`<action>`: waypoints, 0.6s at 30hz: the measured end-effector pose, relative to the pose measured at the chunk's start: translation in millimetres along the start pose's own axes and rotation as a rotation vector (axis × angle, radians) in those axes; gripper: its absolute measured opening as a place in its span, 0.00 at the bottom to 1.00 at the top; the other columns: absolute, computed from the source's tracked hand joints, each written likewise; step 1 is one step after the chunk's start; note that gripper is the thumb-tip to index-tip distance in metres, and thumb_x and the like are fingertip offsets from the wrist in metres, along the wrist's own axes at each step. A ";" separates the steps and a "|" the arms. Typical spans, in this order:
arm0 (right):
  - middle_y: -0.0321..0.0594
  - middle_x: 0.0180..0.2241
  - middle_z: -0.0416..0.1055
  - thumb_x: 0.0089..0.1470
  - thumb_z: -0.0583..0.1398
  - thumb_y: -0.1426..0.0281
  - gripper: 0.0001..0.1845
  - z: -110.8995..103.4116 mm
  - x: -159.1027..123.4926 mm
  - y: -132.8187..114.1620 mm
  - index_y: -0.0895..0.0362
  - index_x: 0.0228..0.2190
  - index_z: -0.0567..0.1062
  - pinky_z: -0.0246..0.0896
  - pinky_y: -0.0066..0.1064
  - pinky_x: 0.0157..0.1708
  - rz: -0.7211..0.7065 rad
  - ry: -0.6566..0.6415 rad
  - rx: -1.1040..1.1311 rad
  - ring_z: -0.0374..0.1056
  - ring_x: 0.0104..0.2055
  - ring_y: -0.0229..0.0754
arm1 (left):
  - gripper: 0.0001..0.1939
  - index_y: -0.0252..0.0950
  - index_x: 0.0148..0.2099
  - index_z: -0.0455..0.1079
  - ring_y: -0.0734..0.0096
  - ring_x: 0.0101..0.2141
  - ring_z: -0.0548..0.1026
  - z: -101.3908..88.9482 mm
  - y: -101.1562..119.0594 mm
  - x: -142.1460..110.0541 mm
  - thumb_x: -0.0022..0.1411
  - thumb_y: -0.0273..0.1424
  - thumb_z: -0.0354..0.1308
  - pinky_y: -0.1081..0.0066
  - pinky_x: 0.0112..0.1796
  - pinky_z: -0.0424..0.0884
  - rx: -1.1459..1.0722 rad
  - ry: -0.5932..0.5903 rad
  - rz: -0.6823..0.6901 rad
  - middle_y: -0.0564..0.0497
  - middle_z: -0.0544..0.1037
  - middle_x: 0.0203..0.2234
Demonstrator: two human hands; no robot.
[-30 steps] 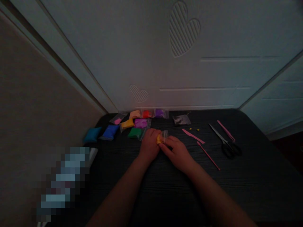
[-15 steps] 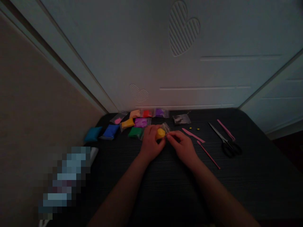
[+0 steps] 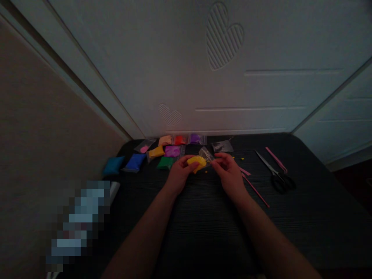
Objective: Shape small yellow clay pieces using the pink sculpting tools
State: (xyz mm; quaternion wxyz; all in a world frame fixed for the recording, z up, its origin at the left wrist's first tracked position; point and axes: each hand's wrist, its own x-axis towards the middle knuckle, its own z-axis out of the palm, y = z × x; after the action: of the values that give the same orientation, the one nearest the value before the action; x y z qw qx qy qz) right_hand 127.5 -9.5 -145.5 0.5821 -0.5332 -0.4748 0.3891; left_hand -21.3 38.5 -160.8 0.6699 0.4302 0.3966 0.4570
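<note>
My left hand is closed on a lump of yellow modelling clay, thumb on top and fingers behind. A clear plastic bag with yellow bits showing in it meets the lump's right side; I cannot tell whether part of the clay is inside it. Thumb and fingers of my right hand pinch the bag's right edge. On the table just below lies a small yellow-orange crumb. Beside my right hand are a pink modelling knife, partly covered by it, and a thin pink stick tool.
Bags of coloured clay, including green, blue and purple, lie at the back left of the dark table. A greyish bag is behind my right hand. Scissors and pink tweezers lie right.
The yellow clay shows more fully in my left hand, whose fingers have shifted left. My right hand has moved slightly right, drawing the bag's edge along. A small crumb now shows on the table.
</note>
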 end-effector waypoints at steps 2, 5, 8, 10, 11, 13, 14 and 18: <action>0.33 0.26 0.66 0.47 0.56 0.69 0.13 1.0 0.0 0.8 0.55 0.38 0.62 0.59 0.28 0.29 -0.001 0.020 0.015 0.64 0.28 0.35 | 0.16 0.34 0.38 0.67 0.73 0.30 0.72 0.6 0.2 -0.6 0.44 0.28 0.62 0.72 0.34 0.66 -0.003 -0.007 0.003 0.53 0.75 0.30; 0.31 0.25 0.65 0.47 0.56 0.70 0.14 1.4 -0.4 1.4 0.54 0.38 0.62 0.58 0.27 0.29 -0.005 0.021 0.018 0.62 0.26 0.34 | 0.15 0.35 0.38 0.67 0.74 0.31 0.72 2.4 0.9 -1.7 0.44 0.27 0.62 0.72 0.35 0.66 -0.031 -0.026 0.003 0.53 0.75 0.30; 0.31 0.24 0.64 0.47 0.56 0.69 0.15 -0.1 -0.8 1.7 0.54 0.39 0.64 0.58 0.27 0.27 0.000 -0.011 -0.008 0.61 0.25 0.34 | 0.14 0.35 0.37 0.67 0.76 0.30 0.71 3.1 1.3 -3.0 0.45 0.26 0.61 0.73 0.35 0.65 -0.065 -0.068 0.005 0.54 0.74 0.30; 0.33 0.26 0.65 0.46 0.57 0.66 0.13 -1.7 -0.9 1.6 0.54 0.37 0.68 0.59 0.29 0.29 0.003 -0.034 -0.040 0.62 0.27 0.35 | 0.14 0.35 0.37 0.67 0.76 0.30 0.71 2.6 1.1 -4.0 0.45 0.25 0.61 0.73 0.35 0.65 -0.043 -0.099 0.004 0.55 0.74 0.30; 0.35 0.27 0.66 0.46 0.57 0.65 0.12 -2.4 -0.9 1.2 0.55 0.36 0.69 0.59 0.30 0.31 0.003 -0.043 -0.055 0.62 0.29 0.37 | 0.14 0.35 0.37 0.67 0.76 0.31 0.71 2.1 0.9 -4.5 0.45 0.25 0.61 0.73 0.35 0.66 -0.014 -0.117 0.000 0.55 0.74 0.30; 0.37 0.31 0.68 0.47 0.57 0.63 0.11 -3.7 -1.1 0.0 0.55 0.33 0.71 0.59 0.32 0.35 0.003 -0.057 -0.076 0.63 0.33 0.39 | 0.15 0.35 0.38 0.67 0.73 0.32 0.71 1.0 0.3 -5.1 0.44 0.25 0.62 0.71 0.36 0.66 0.052 -0.149 -0.007 0.54 0.74 0.30; 0.38 0.32 0.69 0.47 0.57 0.62 0.11 -4.3 -1.2 -1.0 0.55 0.32 0.72 0.59 0.33 0.36 0.003 -0.062 -0.081 0.64 0.34 0.40 | 0.16 0.35 0.39 0.68 0.73 0.32 0.71 0.5 0.0 -5.2 0.44 0.25 0.62 0.71 0.36 0.66 0.078 -0.159 -0.011 0.53 0.74 0.31; 0.39 0.32 0.70 0.48 0.56 0.62 0.11 -5.3 -1.8 -4.5 0.56 0.31 0.72 0.60 0.34 0.36 0.006 -0.058 -0.080 0.65 0.35 0.41 | 0.15 0.35 0.40 0.69 0.71 0.34 0.71 -1.0 -1.5 -4.8 0.45 0.25 0.61 0.70 0.39 0.65 0.076 -0.164 -0.025 0.52 0.75 0.32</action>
State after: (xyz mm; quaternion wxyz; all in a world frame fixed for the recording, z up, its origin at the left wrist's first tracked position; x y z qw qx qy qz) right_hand 131.9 -13.1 -141.1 0.5449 -0.5460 -0.5052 0.3869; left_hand -23.2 33.8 -161.9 0.6892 0.4862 0.3626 0.3964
